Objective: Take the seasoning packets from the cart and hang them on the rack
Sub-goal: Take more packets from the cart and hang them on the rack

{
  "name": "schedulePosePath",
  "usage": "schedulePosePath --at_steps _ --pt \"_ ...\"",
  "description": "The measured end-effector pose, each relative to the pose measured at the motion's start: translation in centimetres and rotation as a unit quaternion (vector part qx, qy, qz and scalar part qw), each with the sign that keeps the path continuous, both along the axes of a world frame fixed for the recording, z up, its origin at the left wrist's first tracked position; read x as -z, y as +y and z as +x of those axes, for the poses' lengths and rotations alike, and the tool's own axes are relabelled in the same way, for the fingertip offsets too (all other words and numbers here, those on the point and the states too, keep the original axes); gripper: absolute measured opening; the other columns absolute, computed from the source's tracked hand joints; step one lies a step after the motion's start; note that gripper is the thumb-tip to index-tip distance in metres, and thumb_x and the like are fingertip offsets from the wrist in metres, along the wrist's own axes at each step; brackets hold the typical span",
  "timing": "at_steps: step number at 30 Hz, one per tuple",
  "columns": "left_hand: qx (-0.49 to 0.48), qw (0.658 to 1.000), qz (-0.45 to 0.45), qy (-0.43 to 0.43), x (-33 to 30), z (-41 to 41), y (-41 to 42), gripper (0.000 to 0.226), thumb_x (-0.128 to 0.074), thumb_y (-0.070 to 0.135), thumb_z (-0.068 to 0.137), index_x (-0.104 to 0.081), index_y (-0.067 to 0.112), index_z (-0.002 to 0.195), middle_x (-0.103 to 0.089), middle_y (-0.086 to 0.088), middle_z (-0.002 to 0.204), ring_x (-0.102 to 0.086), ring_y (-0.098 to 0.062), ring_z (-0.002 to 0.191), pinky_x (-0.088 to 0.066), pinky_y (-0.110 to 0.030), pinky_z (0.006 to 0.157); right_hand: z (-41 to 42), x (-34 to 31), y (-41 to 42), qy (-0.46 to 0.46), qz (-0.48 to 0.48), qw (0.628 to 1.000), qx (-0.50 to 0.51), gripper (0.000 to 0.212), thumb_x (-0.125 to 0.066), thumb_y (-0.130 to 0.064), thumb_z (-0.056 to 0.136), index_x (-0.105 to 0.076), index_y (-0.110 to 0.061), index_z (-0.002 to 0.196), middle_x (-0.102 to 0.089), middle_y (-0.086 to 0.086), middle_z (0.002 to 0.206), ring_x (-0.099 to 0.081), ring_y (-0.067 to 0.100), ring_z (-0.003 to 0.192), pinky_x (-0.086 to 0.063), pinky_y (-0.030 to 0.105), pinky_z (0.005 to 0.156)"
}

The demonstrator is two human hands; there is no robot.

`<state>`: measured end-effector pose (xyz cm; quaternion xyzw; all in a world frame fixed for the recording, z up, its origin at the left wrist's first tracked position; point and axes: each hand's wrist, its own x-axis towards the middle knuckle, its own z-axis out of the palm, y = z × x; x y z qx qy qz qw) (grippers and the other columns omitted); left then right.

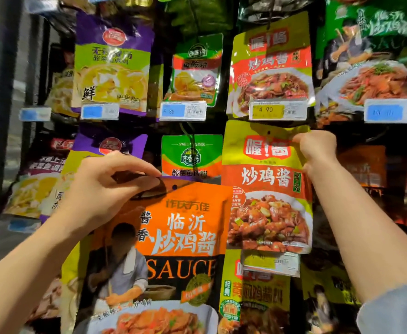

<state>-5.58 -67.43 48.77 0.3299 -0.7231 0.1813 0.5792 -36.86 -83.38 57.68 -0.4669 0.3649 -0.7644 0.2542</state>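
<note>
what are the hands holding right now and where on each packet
The left hand pinches the orange sauce packet at its top edge, beside the hang hole. The right hand grips the yellow-and-red packet at its upper right edge.

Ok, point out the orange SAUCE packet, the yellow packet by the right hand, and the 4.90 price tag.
orange SAUCE packet [185, 227]: head view, on its orange upper front.
yellow packet [265, 179]: head view, on its red title band.
4.90 price tag [267, 109]: head view, on its yellow label.
</note>
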Motion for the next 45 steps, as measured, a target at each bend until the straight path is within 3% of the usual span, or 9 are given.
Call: schedulePosePath --at_steps 10,21,26,29,31,34,37,42,45 --pt "-0.002 1.0 -0.006 0.01 -0.3 -2.2 -1.5 0.012 -0.074 0.027 0.073 -0.07 0.033 0.083 -0.068 0.017 0.093 -0.064 -0.003 0.078 -0.044 -0.01 0.069 0.5 -1.7 0.0 0.046 -0.007 0.998 0.053 0.009 -0.072 -0.016 0.057 -0.064 -0.013 0.06 -0.071 0.006 0.081 -0.069 0.026 0.071 -0.058 0.048 0.069" --pt "-0.005 1.0 0.008 0.013 0.2 -3.0 -2.7 0.012 -0.073 0.033 0.072 -0.07 0.032 0.084 -0.069 0.012 0.084 -0.064 -0.003 0.079 -0.044 -0.007 0.069 0.2 0.0 -3.4 0.136 -0.003 0.975 0.175 0.022 -0.069 -0.02 0.081 -0.057 -0.011 0.065 -0.061 0.009 0.081 -0.057 0.024 0.075 -0.047 0.038 0.068" --pt "-0.006 0.999 -0.003 0.037 0.7 -2.8 -3.0 0.014 -0.075 0.029 0.071 -0.071 0.034 0.084 -0.07 0.003 0.083 -0.064 -0.008 0.076 -0.049 -0.018 0.068 1.1 1.6 -5.0 0.193 0.003 0.954 0.228 0.031 -0.06 -0.02 0.089 -0.056 -0.005 0.116 -0.057 0.018 0.12 -0.055 0.031 0.103 -0.04 0.034 0.074" --pt "-0.008 0.999 -0.004 0.036 1.0 -2.7 -3.0 0.015 -0.071 0.027 0.072 -0.07 0.035 0.084 -0.069 0.003 0.084 -0.063 -0.009 0.075 -0.048 -0.017 0.067 1.2 3.6 -2.7 0.247 -0.078 0.924 0.281 0.061 -0.062 -0.014 0.087 -0.032 -0.012 0.14 -0.031 0.01 0.143 -0.037 0.027 0.125 -0.034 0.027 0.092" --pt "-0.012 1.0 -0.004 0.028 1.2 -2.8 -3.0 0.015 -0.072 0.027 0.073 -0.069 0.036 0.085 -0.068 0.004 0.085 -0.063 -0.01 0.076 -0.049 -0.018 0.067 1.3 5.6 -0.5 0.27 -0.17 0.903 0.288 0.062 -0.064 -0.018 0.086 -0.034 -0.012 0.139 -0.031 0.009 0.141 -0.036 0.023 0.126 -0.031 0.02 0.095" --pt "-0.004 0.999 0.003 0.035 1.5 -2.8 -3.3 0.013 -0.073 0.028 0.073 -0.07 0.037 0.083 -0.069 0.006 0.084 -0.064 -0.012 0.078 -0.05 -0.027 0.068 2.4 9.3 3.2 0.292 -0.198 0.928 0.122 0.032 -0.063 -0.034 0.087 -0.057 -0.022 0.116 -0.056 -0.005 0.118 -0.053 0.01 0.109 -0.043 0.025 0.092" --pt "0.013 0.998 0.009 0.052 1.9 -2.8 -3.5 0.011 -0.073 0.028 0.073 -0.072 0.034 0.082 -0.07 0.006 0.083 -0.065 -0.013 0.078 -0.051 -0.029 0.069 4.7 12.5 7.3 0.303 -0.113 0.938 -0.121 0.036 -0.073 -0.048 0.073 -0.059 -0.036 0.103 -0.065 -0.012 0.103 -0.063 0.007 0.094 -0.053 0.029 0.077" --pt "0.025 0.999 0.019 0.04 2.5 -2.7 -2.4 0.014 -0.073 0.027 0.074 -0.069 0.033 0.086 -0.068 -0.001 0.086 -0.065 -0.011 0.079 -0.052 -0.028 0.069 7.3 13.7 8.9 0.104 -0.035 0.953 -0.283 0.031 -0.073 -0.007 0.074 -0.054 -0.02 0.095 -0.072 0.003 0.083 -0.07 0.018 0.075 -0.055 0.033 0.063" --pt "0.026 0.998 0.022 0.047 2.6 -1.7 -1.3 0.015 -0.074 0.023 0.074 -0.068 0.029 0.086 -0.068 0.005 0.086 -0.063 -0.002 0.077 -0.047 -0.014 0.069 9.0 13.8 9.5 0.067 -0.037 0.944 -0.322 0.03 -0.069 0.003 0.075 -0.053 -0.018 0.089 -0.071 0.002 0.076 -0.068 0.017 0.067 -0.055 0.03 0.059"
